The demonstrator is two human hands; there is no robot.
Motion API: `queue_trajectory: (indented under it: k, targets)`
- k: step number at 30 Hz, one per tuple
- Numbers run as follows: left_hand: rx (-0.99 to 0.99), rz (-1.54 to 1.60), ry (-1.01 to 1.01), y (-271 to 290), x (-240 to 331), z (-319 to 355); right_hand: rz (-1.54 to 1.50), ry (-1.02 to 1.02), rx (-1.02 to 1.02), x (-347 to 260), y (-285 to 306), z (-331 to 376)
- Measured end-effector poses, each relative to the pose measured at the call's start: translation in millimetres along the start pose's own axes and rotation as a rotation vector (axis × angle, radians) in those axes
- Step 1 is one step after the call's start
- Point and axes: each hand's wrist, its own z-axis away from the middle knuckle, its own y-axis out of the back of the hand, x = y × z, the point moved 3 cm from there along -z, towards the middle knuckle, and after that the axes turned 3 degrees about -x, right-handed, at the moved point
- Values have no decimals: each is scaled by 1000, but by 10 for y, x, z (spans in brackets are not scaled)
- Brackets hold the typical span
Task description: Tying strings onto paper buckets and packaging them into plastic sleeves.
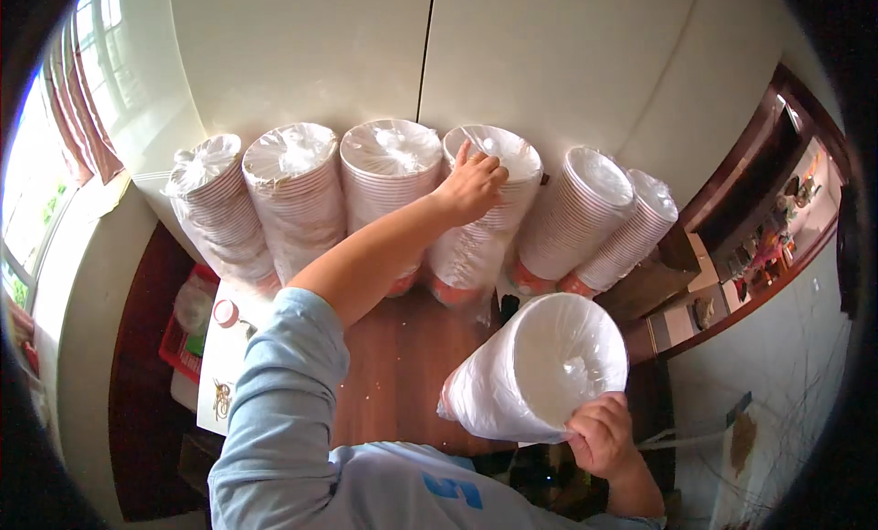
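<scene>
Several tall stacks of white paper tubs, wrapped in clear plastic, stand in a row against the wall. My left hand (473, 184) reaches across to the fourth stack from the left (489, 205), its fingers closed at the top edge. Whether they pinch the plastic or the rim, I cannot tell. Nearer to me, another wrapped stack of paper tubs (512, 374) leans over the table, its wide white mouth turned up toward me. My right hand (604, 434) grips the lower right of its rim. Part of the thumb and fingers is hidden behind that rim.
Brown wooden table (389, 365) lies under the stacks. At left are a red basket (183, 324), a white sheet with a small red-rimmed round thing (225, 313), and a curtained window (78, 118). A cardboard box (654, 278) and a dark-framed opening (722, 201) are on the right.
</scene>
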Motion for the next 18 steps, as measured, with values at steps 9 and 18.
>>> queue_trajectory:
  k: [9, 18]
  targets:
    - [26, 0, -58, -94, -67, 11, 26, 7, 16, -26, -14, 29]
    - [384, 275, 256, 446, 286, 739, 164, -56, 101, -145, -187, -159]
